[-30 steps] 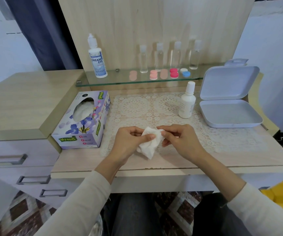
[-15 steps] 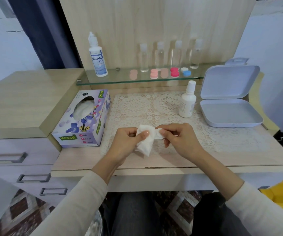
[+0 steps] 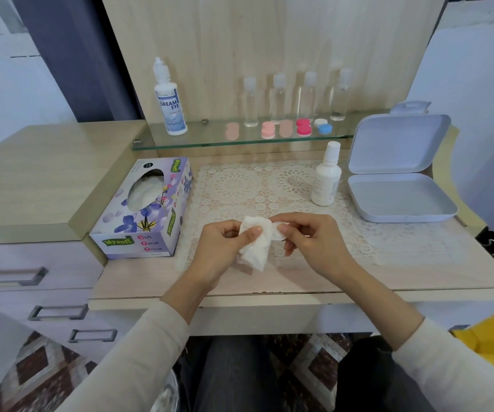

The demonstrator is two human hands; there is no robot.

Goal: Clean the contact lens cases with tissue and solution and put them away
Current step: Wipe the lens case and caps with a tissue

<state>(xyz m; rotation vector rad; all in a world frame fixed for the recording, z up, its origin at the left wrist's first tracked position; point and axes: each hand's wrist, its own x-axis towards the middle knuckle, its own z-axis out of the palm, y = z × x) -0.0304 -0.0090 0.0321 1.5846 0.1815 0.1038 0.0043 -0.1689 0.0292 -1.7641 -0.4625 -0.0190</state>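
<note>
My left hand (image 3: 219,248) grips a crumpled white tissue (image 3: 254,248) above the lace mat (image 3: 269,188). My right hand (image 3: 314,242) pinches a small white lens case part (image 3: 278,231) that is pressed into the tissue and mostly hidden by it. On the glass shelf (image 3: 210,141) lie several lens cases: a pink one (image 3: 268,129), a red one (image 3: 303,127) and a white and blue one (image 3: 323,125). A white solution bottle (image 3: 326,176) stands on the mat. An open white storage box (image 3: 400,197) sits at the right.
A tissue box (image 3: 144,212) stands left of the mat. A Dream Eye bottle (image 3: 170,99) and several clear small bottles (image 3: 278,99) stand on the shelf. Drawers (image 3: 31,278) are at the lower left. The desk's front edge (image 3: 269,295) runs below my hands.
My right hand has drawn slightly to the right, so the white case part shows at the tissue's edge. The tissue hangs lower from my left hand.
</note>
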